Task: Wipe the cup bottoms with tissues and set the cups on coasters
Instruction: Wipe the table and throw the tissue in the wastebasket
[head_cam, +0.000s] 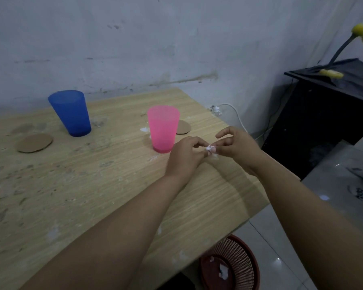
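A pink cup (163,128) stands upright on the wooden table (71,185), just left of my hands. A blue cup (70,113) stands upright farther back on the left. One round cardboard coaster (34,142) lies left of the blue cup, and another coaster (183,127) peeks out behind the pink cup. My left hand (184,155) and my right hand (233,145) meet over the table's right side, both pinching a small white wad of tissue (209,147) between their fingertips.
A red mesh wastebasket (237,266) with crumpled tissue inside stands on the floor below the table's right edge. A black cabinet (323,114) is at the right, and a white cable (235,114) runs behind the table's corner. White scraps dot the tabletop.
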Available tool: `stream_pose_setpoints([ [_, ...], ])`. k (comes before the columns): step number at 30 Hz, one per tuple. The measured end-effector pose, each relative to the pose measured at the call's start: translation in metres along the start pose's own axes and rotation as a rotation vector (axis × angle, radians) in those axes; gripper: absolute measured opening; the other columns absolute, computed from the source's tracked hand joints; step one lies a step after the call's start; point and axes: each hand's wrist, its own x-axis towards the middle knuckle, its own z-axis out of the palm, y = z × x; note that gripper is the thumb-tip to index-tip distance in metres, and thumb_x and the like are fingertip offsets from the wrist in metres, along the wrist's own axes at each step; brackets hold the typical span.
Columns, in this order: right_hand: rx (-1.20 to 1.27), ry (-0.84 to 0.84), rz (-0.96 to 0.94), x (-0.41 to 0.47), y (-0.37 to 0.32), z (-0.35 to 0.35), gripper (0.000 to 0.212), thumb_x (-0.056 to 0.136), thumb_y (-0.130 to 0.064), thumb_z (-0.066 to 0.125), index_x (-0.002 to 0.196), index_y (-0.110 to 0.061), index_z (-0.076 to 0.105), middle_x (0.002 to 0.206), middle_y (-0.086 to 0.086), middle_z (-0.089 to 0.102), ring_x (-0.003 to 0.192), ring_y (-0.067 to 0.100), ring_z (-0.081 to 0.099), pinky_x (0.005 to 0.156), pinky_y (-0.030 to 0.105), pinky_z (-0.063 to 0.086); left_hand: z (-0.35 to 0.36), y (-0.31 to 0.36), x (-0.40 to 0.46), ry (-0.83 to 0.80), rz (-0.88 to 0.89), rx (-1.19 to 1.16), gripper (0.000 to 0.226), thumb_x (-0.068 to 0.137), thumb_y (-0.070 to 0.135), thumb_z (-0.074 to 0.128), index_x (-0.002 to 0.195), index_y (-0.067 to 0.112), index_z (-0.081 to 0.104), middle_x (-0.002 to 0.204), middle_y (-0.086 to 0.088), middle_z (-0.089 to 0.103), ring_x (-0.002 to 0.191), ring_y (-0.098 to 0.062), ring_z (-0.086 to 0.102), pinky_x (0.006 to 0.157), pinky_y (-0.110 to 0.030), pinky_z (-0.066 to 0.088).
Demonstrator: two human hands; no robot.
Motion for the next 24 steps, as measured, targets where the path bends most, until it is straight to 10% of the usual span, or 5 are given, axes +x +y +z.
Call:
stream_pose_setpoints([
  [10,-0.236,0.129,-0.122,-0.013,0.002,0.005,0.018,0.082,-0.015,0.069,0.096,-0.006,0.074,0.091,0.008,0.073,0.084,0.016,0.067,0.08,0.025,0.052,-0.001,0.014,-0.007,-0.025,-0.094,-0.078,0.012,0.078,0.029,0.073,0.081,0.018,0.071,0.098,0.004,0.07,0.099,-0.012,0.062,0.092,-0.037,0.047],
  [18,0.092,0.095,-0.056,-0.054,-0.02,0.002,0.017,0.081,0.0,0.067,0.097,0.003,0.068,0.081,0.021,0.066,0.072,0.022,0.066,0.072,0.025,0.06,0.002,0.045,-0.03,0.065,0.09,0.068,0.034,0.069,0.015,0.077,0.068,0.025,0.044,0.083,0.001,0.053,0.079,-0.014,0.048,0.065,-0.016,0.033],
  [24,0.257,0.184,0.077,-0.121,-0.007,-0.015,0.014,0.081,0.008,0.061,0.094,0.009,0.066,0.076,0.015,0.067,0.069,0.019,0.067,0.066,0.018,0.058,0.021,0.074,-0.084,-0.215,0.078,-0.011,0.05,0.075,0.009,0.072,0.118,0.013,0.048,0.115,-0.007,0.051,0.096,-0.013,0.054,0.071,-0.02,0.048],
])
